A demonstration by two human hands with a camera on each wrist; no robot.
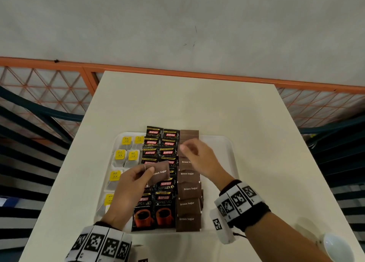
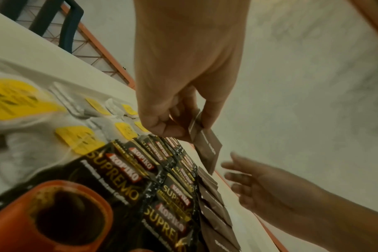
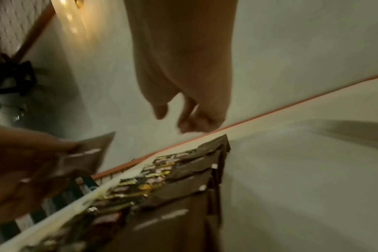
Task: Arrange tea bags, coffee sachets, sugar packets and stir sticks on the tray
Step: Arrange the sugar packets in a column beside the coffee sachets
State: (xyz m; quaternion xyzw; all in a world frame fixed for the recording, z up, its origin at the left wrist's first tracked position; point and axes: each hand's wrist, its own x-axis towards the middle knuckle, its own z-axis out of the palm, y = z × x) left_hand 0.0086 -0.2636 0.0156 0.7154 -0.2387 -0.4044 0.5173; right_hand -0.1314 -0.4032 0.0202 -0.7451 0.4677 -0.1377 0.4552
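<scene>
The left hand (image 1: pixel 132 184) pinches a brown sugar packet (image 1: pixel 160 172) above the coffee sachets (image 1: pixel 164 190). The right hand (image 1: pixel 198 156), loosely curled and empty, hovers over the sugar column (image 1: pixel 188 203) on the tray (image 1: pixel 221 143). A careless placement could knock the overlapped packets beneath it askew, or land on the sachets.

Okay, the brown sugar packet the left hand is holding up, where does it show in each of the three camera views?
Head: brown sugar packet just left of centre, pinched by the left hand above the coffee sachets.
Left wrist: centre, hanging below the fingers.
Right wrist: left edge, blurred.
Shared landmark: the brown sugar column on the tray.
</scene>
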